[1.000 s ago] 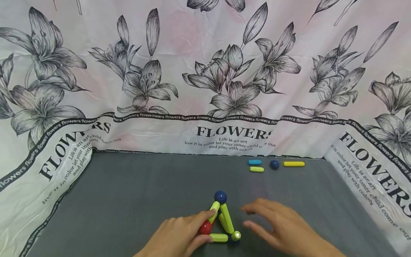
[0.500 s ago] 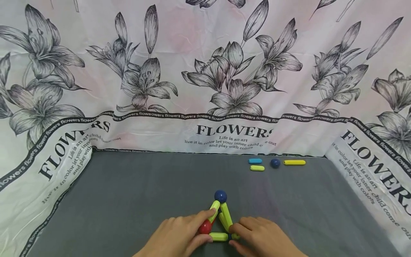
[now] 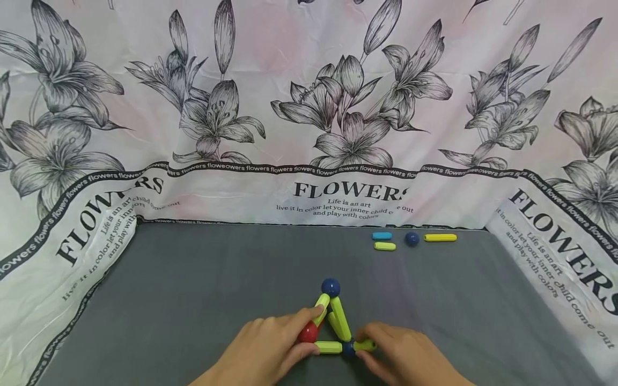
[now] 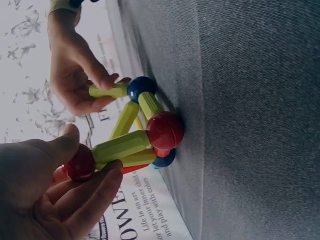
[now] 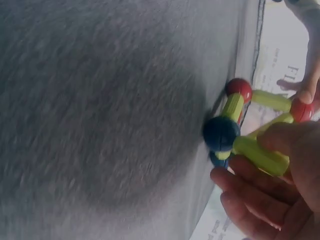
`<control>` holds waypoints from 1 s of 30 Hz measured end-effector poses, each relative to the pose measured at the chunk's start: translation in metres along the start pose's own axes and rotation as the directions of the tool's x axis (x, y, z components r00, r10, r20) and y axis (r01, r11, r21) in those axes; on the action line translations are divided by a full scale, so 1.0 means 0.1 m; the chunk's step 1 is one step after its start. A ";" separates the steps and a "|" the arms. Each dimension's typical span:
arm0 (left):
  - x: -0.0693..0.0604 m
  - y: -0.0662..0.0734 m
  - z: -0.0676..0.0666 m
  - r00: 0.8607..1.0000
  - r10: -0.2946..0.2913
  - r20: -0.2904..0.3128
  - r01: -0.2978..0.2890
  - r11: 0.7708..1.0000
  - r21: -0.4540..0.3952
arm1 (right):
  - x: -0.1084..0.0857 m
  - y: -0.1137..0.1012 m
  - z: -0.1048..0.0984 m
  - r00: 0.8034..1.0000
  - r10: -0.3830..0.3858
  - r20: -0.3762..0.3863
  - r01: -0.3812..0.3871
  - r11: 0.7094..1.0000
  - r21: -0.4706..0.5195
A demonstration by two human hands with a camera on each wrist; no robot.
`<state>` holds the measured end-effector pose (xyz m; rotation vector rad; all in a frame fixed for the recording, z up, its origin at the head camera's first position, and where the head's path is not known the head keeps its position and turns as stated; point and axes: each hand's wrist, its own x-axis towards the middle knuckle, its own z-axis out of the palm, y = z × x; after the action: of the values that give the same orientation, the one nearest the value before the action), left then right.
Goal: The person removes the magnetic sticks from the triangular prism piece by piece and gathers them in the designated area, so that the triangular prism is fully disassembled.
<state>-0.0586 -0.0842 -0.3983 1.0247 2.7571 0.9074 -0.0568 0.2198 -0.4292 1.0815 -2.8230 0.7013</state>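
Note:
A frame of yellow-green sticks joined by red and blue balls stands on the grey cloth. My left hand [image 3: 265,343] grips its upper red ball [image 4: 80,162] between thumb and fingers. A lower red ball [image 4: 165,130] is near the cloth. With thumb and fingers, my right hand [image 3: 401,354] pinches a yellow-green stick [image 5: 260,156], whose end meets the near blue ball [image 5: 221,133]. That stick points outward to the right in the head view. Another blue ball [image 3: 330,288] is at the frame's far end. Fingers hide parts of the frame.
At the back right of the grey cloth [image 3: 217,273] lie a blue stick [image 3: 382,236], a short yellow-green stick [image 3: 384,246], a loose blue ball [image 3: 412,239] and a longer yellow stick [image 3: 440,237]. Flower-printed fabric [image 3: 251,198] borders the back and sides.
My right hand has come in from the right and taken hold of the stick at the near blue ball. The stick, end-up before, now tilts right. My left hand keeps its grip.

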 end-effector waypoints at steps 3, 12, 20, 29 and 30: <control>0.04 -0.01 0.00 1.000 0.020 -0.024 -0.020 1.000 0.014 | 0.01 0.05 -0.08 0.997 0.051 0.061 -0.053 0.998 0.037; 0.03 -0.02 -0.01 1.000 -0.010 0.006 0.010 1.000 -0.002 | -0.03 0.16 -0.05 0.996 -0.006 0.091 0.009 1.000 -0.027; 0.01 -0.01 0.00 1.000 -0.019 0.003 0.019 1.000 -0.001 | -0.03 0.15 0.07 0.995 -0.083 0.051 0.090 0.981 -0.174; 0.02 0.00 0.00 0.999 -0.030 0.022 0.030 1.000 0.000 | 0.02 0.05 0.10 0.994 0.002 0.106 0.017 0.984 -0.178; 0.02 0.00 0.00 0.999 -0.037 0.029 0.037 0.999 -0.002 | 0.02 0.04 0.10 0.994 0.010 0.109 0.009 0.985 -0.173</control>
<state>-0.0597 -0.0829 -0.3977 0.9745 2.7416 0.8837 -0.0595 0.2176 -0.4392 1.1222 -2.9085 0.3985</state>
